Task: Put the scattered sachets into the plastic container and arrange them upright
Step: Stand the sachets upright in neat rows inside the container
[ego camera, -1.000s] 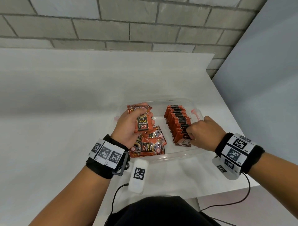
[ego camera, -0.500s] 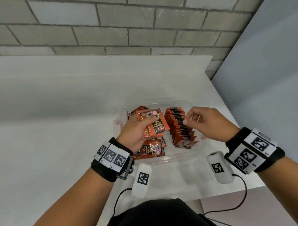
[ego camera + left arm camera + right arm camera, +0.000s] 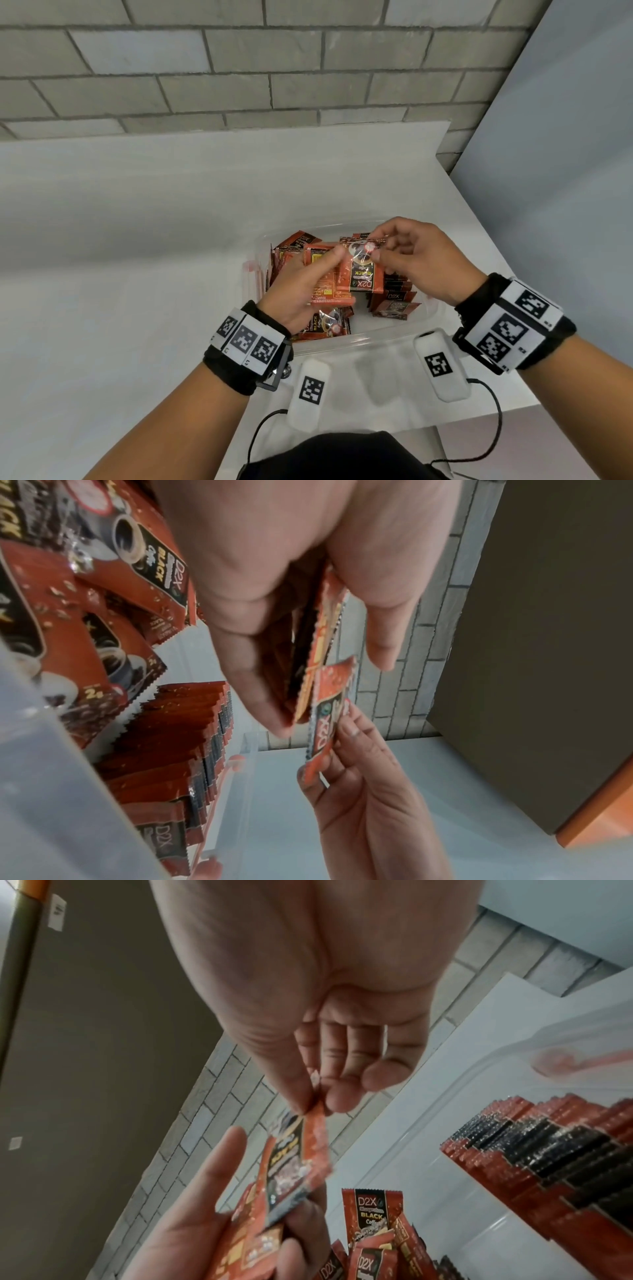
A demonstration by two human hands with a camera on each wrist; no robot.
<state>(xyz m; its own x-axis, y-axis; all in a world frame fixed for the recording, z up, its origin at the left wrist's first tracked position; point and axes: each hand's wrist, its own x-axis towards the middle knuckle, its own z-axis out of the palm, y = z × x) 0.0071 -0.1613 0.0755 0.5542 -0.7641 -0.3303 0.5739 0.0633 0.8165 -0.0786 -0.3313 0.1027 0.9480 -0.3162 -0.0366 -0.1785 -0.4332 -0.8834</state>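
Sachet pinched between both hands above the plastic container [image 3: 359, 339]

A stack of sachets [image 3: 329, 284] is gripped by the left hand [image 3: 301, 291]; the top sachet [image 3: 363, 274] is pinched by the right hand [image 3: 418, 260]. Only the right wrist view shows thumb and forefinger [image 3: 294, 1091] closed on its corner.

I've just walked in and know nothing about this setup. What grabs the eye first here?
Two bare hands meet above a clear plastic container on a white table: the left hand grips a small stack of red sachets, and the right hand pinches the top edge of one sachet from it. Below the right hand, a neat row of sachets stands on edge, while loose ones lie jumbled on the container's left side.
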